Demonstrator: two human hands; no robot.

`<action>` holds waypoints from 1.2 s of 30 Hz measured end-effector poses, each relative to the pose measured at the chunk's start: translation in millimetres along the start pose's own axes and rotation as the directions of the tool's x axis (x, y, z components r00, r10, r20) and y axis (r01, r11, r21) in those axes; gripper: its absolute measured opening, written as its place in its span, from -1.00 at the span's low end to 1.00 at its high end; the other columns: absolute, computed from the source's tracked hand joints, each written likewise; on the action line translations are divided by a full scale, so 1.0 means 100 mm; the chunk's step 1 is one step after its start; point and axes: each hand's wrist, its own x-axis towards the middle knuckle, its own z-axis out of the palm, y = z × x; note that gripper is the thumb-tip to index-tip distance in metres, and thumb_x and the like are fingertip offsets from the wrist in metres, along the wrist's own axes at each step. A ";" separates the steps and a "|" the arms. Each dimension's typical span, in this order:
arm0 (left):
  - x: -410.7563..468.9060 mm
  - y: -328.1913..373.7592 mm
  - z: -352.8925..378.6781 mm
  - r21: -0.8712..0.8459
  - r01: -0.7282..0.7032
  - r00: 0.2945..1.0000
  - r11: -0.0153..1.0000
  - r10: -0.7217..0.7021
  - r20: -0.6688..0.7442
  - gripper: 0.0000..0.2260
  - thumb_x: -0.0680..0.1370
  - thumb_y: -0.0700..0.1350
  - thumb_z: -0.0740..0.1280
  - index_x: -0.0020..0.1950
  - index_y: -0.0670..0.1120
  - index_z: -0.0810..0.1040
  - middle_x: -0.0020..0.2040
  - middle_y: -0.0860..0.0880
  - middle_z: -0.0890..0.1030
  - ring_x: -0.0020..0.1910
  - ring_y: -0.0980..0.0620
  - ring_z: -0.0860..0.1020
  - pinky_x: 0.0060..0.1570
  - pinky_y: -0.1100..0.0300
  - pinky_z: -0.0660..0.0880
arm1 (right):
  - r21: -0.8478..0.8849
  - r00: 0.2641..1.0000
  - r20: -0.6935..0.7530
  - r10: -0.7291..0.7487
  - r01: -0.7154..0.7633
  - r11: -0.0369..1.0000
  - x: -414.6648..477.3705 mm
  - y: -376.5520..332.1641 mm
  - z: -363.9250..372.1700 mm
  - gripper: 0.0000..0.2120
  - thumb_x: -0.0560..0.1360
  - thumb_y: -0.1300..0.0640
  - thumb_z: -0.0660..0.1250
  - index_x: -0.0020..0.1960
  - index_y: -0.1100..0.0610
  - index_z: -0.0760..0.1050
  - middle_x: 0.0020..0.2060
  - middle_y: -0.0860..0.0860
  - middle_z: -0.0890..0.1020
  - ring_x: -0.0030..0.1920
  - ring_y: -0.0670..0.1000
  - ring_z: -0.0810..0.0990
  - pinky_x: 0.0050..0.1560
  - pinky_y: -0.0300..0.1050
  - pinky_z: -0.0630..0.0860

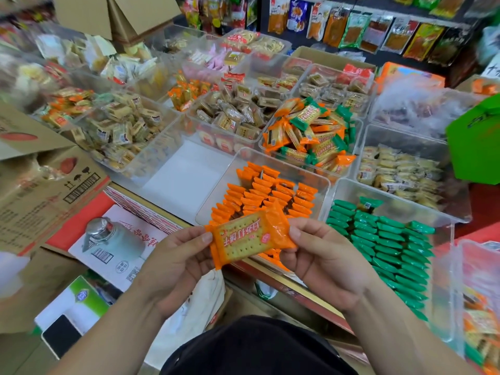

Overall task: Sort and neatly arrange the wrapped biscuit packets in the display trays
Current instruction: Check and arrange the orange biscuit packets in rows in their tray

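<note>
Orange-wrapped biscuit packet (250, 240) pinched at its two ends by left hand (173, 263) and right hand (322, 258), hands apart, held over the near edge of the orange tray (286, 163). Likely to knock the standing rows (270, 193) askew if pressed in at a slant, or to slip from the slick wrapper ends. Nearest rows hidden behind packet and hands; lower layers of the unsorted heap (311, 131) beyond unseen, farthest trays (167, 36) blurred past reading

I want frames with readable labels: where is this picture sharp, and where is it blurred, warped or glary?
Head view: the orange packet pinched by the left hand and right hand is sharp, print legible. Head view: the upper-left packets smear into blur. Head view: wide-angle distortion leans the hanging bags outward. Head view: even light, faint sheen on the clear tray wall.
</note>
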 end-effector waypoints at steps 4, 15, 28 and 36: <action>-0.11 0.11 0.05 0.018 -0.031 0.998 0.999 0.030 0.047 -0.46 0.14 -0.02 0.71 -0.02 -0.27 0.68 0.01 -0.35 0.66 -0.10 -0.22 0.65 -0.02 -0.09 0.64 | 0.045 0.997 -0.070 0.023 -0.020 0.999 0.00 0.00 -0.06 -0.69 0.34 0.27 0.58 0.02 0.36 0.63 -0.13 0.23 0.64 -0.32 -0.03 0.57 -0.26 -0.22 0.60; -0.28 0.23 0.25 0.222 -0.233 0.971 0.947 0.238 0.005 -0.82 0.50 -0.37 0.34 -0.08 -0.19 0.72 -0.10 -0.26 0.69 -0.13 -0.17 0.64 -0.11 0.09 0.66 | 0.020 0.977 -0.199 0.077 -0.075 0.997 0.03 0.16 -0.10 -0.80 0.40 0.37 0.31 -0.06 0.28 0.68 -0.19 0.19 0.63 -0.31 0.01 0.50 -0.30 -0.18 0.55; -0.15 0.26 0.15 0.465 -0.115 0.984 0.878 0.166 -0.071 -0.87 0.52 -0.20 0.43 -0.20 -0.20 0.69 -0.44 -0.13 0.46 -0.46 0.02 0.38 -0.37 0.17 0.33 | -0.184 0.972 -0.234 0.015 -0.059 0.981 0.06 0.09 -0.12 -0.83 0.39 0.17 0.50 -0.32 0.14 0.55 -0.38 0.05 0.44 -0.39 -0.05 0.39 -0.39 -0.22 0.35; -0.02 0.16 0.06 0.038 0.150 0.987 0.988 -0.152 0.044 -0.78 0.43 -0.19 0.37 -0.42 -0.15 0.49 -0.44 -0.06 0.36 -0.52 0.08 0.31 -0.48 0.25 0.19 | 0.059 0.993 -0.032 0.113 -0.111 0.992 0.15 0.08 -0.11 -0.65 0.22 0.14 0.68 -0.24 0.17 0.51 -0.40 0.02 0.46 -0.42 -0.07 0.42 -0.36 -0.23 0.36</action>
